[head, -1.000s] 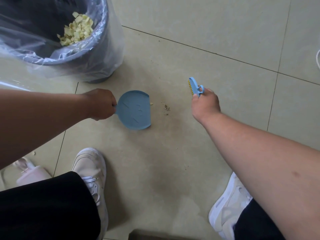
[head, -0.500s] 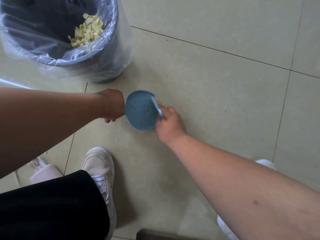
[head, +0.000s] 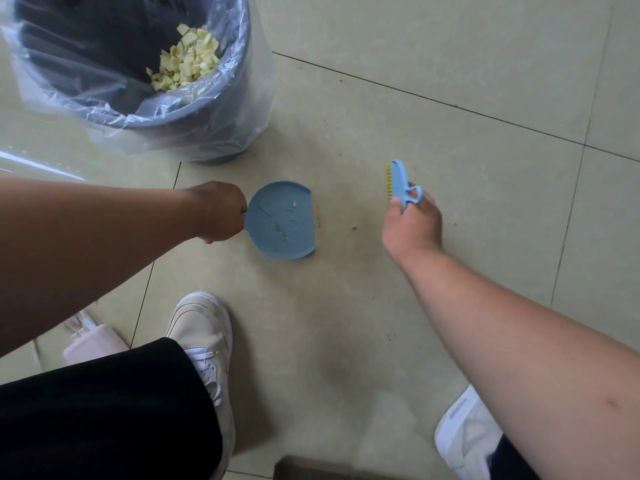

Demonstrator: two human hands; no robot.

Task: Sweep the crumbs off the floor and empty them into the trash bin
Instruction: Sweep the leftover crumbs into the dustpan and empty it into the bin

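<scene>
Blue plastic forms both tools. A small round dustpan [head: 281, 221] is held by its short handle in the curled fingers of the left hand [head: 216, 211]; the pan lies flat on the floor [head: 450, 81] just to the right of that hand, its straight open lip turned toward the right hand and its handle-to-lip axis running across the view. A few pale crumbs [head: 285, 230] are seen on its inner surface, one near the upper lip, the others near the middle. No brand or writing can be read on the pan; only faint raised lines are made out.

A small brush [head: 398, 183] is gripped by the right hand [head: 412, 226], whose fingers are closed around its lower end. The brush sticks up beyond the fingers, its long axis running away from the person and leaning slightly left, with short yellow bristles along its left edge facing the dustpan. A loop in the blue handle shows just above the knuckles. The brush is well apart from the pan, and whether its bristles touch the floor cannot be told. Tiny dark specks [head: 354, 229] lie on the tiles between the two hands.

Beyond the left hand stands a grey-blue trash bin [head: 221, 133] lined with a clear plastic bag [head: 252, 109], pale yellow diced pieces [head: 187, 62] piled inside. White shoes [head: 204, 327] are planted below both hands.
</scene>
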